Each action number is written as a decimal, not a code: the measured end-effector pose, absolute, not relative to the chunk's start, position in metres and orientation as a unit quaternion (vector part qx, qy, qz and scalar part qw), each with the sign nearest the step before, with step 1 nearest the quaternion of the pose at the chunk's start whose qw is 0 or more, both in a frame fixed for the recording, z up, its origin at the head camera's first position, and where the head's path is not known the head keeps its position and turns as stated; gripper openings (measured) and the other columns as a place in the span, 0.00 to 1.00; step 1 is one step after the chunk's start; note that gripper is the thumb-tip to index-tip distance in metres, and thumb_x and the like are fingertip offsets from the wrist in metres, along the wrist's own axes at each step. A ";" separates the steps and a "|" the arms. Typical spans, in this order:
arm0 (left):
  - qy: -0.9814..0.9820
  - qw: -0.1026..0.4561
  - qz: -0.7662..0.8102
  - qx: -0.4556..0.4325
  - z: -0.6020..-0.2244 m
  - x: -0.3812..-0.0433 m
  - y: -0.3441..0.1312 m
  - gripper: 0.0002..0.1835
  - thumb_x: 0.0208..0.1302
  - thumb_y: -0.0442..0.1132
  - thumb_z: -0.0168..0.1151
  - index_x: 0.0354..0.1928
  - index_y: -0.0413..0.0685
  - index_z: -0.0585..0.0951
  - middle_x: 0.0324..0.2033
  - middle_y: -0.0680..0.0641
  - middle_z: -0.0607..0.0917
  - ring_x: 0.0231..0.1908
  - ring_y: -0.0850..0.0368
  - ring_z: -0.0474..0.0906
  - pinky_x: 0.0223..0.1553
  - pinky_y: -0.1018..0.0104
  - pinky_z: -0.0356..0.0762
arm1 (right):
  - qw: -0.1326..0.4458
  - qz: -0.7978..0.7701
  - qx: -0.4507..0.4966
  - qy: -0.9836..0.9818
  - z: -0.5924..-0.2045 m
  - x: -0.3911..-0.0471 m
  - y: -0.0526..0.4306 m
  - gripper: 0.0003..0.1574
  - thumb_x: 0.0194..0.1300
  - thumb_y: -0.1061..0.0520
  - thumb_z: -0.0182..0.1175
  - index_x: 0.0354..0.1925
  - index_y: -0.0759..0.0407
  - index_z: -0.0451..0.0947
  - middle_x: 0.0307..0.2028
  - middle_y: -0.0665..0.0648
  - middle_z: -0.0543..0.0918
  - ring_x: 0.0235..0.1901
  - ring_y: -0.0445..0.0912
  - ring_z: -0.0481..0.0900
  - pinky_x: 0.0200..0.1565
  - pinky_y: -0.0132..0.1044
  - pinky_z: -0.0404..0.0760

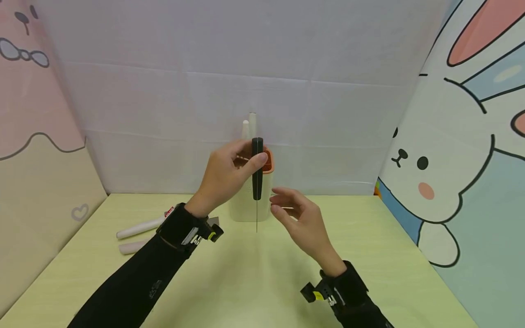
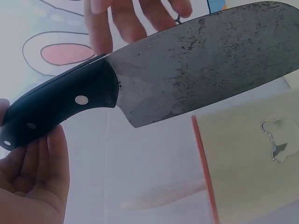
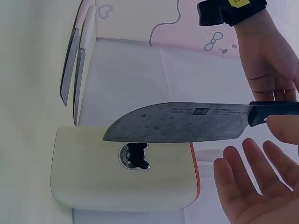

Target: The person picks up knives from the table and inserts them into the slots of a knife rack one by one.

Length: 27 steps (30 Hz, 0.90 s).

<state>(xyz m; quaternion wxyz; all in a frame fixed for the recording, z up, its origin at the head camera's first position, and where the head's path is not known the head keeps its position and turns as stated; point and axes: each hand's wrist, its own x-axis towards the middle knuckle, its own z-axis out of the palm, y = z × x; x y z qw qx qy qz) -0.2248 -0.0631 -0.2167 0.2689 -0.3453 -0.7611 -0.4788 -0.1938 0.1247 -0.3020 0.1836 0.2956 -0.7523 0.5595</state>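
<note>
My left hand (image 1: 225, 175) pinches the black handle of a kitchen knife (image 1: 257, 171); the blade points down. In the left wrist view the knife's wide steel blade (image 2: 201, 56) looks stained. My right hand (image 1: 302, 223) is beside the blade, fingers loosely bent, holding nothing. Its fingers (image 3: 254, 163) appear near the handle end of the blade in the right wrist view; whether they touch it I cannot tell. Directly behind the knife stands a cream knife holder (image 1: 242, 205) with an orange rim, partly hidden by my left hand.
White handles (image 1: 252, 120) rise at the back of the holder. Left of it, two knives (image 1: 141, 228) with pale handles lie on the light yellow table (image 1: 348, 255), partly behind my left forearm. A white backdrop (image 1: 164, 105) closes off the back; printed cartoon panels flank both sides.
</note>
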 end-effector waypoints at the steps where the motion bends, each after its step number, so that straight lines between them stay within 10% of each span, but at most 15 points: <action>1: -0.762 0.270 -0.477 -0.343 -0.213 -0.226 -0.065 0.08 0.65 0.35 0.61 0.45 0.41 0.81 0.33 0.49 0.82 0.34 0.60 0.78 0.35 0.60 0.80 | 0.185 0.556 0.295 -0.755 -0.302 -0.194 0.125 0.22 0.63 0.68 0.60 0.56 0.64 0.73 0.44 0.62 0.82 0.43 0.50 0.80 0.46 0.47 0.80; 27: -0.790 0.319 -0.418 -0.316 -0.145 -0.275 -0.097 0.12 0.69 0.45 0.58 0.47 0.46 0.81 0.35 0.52 0.82 0.37 0.64 0.75 0.43 0.68 0.74 | 0.205 0.389 0.301 -0.846 -0.371 -0.223 0.179 0.29 0.64 0.52 0.64 0.62 0.44 0.69 0.52 0.45 0.77 0.49 0.44 0.76 0.45 0.46 0.80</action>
